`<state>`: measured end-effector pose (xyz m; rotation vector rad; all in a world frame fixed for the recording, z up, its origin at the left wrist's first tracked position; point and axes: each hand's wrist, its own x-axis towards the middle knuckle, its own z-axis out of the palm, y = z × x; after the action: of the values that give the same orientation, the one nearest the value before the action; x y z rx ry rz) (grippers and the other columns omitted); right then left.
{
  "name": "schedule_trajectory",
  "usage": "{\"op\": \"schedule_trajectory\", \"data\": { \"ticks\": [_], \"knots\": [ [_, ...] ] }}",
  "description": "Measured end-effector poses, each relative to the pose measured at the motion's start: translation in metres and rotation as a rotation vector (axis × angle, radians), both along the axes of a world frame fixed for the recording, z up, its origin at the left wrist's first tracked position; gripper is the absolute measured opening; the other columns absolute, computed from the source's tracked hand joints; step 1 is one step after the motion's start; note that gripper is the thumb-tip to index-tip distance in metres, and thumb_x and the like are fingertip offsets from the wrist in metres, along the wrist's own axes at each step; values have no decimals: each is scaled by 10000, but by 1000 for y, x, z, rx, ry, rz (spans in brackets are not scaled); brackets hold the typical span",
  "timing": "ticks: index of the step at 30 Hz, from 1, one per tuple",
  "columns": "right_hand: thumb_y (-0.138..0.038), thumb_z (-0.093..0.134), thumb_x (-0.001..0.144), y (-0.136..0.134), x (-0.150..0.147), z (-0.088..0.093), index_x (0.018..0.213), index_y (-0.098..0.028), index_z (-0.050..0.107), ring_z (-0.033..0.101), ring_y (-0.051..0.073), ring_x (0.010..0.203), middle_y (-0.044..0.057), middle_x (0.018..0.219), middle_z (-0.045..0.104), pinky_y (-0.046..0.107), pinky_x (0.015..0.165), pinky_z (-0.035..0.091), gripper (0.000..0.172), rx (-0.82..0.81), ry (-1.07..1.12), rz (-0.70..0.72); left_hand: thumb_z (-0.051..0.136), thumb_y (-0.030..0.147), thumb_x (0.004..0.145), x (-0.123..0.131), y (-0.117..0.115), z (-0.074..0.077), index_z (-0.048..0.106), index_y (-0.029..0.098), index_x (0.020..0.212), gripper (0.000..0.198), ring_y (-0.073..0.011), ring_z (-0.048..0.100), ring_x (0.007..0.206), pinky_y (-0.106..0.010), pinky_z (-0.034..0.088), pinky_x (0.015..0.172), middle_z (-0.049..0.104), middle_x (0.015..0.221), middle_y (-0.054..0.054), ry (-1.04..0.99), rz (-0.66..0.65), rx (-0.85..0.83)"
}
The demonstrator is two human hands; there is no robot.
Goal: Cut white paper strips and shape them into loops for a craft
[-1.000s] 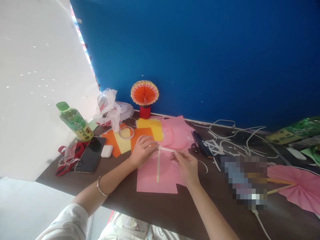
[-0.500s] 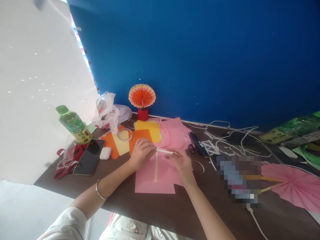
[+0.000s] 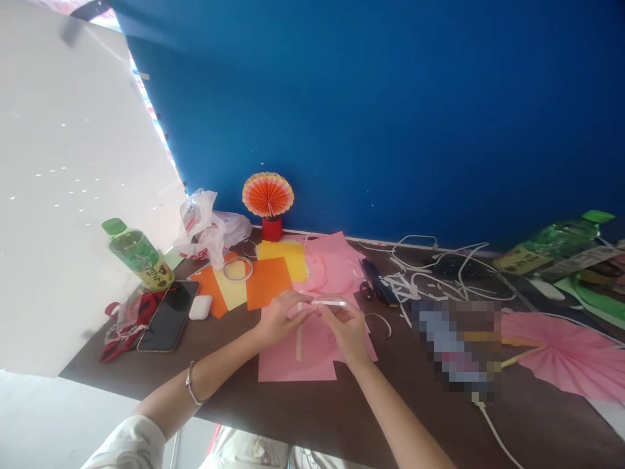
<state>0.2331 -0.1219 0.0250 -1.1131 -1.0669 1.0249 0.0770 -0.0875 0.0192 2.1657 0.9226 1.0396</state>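
A narrow white strip (image 3: 332,303) stretches between my hands above a pink paper sheet (image 3: 319,368). My left hand (image 3: 283,319) pinches its left end with thumb and forefinger. My right hand (image 3: 347,326) has closed fingers on the strip, and its fingertips almost meet the left ones. On the pink sheet lies a cream-coloured tape strip (image 3: 299,342), running lengthwise, its upper part partly hidden by my left hand. More pink paper (image 3: 336,260) is spread behind my hands.
A roll of tape (image 3: 238,268), orange paper (image 3: 267,283) and yellow paper (image 3: 286,257) lie behind my left hand. Left are a phone (image 3: 168,319), white case (image 3: 200,307) and bottle (image 3: 139,257). A paper fan (image 3: 268,195) stands behind; white cables (image 3: 463,267) and a pink fan (image 3: 561,355) lie right.
My hands have drawn closer together, the right moving left toward the left one, with the white strip between them. The view has shifted slightly.
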Motion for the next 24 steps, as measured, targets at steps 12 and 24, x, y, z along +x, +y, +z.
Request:
{"op": "schedule_trajectory", "data": {
  "ticks": [12, 24],
  "knots": [
    [-263, 766, 576, 27, 51, 4, 663, -192, 621, 622, 118, 721, -21, 696, 649, 278, 717, 496, 184, 30, 665, -220, 483, 137, 759, 21, 52, -14, 632, 161, 959, 250, -222, 540, 991, -355, 432, 878, 616, 1003, -90, 420, 64, -75],
    [-234, 778, 561, 32, 56, -7, 704, -201, 612, 551, 76, 577, -47, 658, 602, 225, 579, 462, 222, -117, 559, -66, 483, 160, 746, 12, 72, -20, 678, 155, 849, 221, -155, 629, 736, -261, 494, 704, 696, 830, -45, 187, 106, -232]
  ]
}}
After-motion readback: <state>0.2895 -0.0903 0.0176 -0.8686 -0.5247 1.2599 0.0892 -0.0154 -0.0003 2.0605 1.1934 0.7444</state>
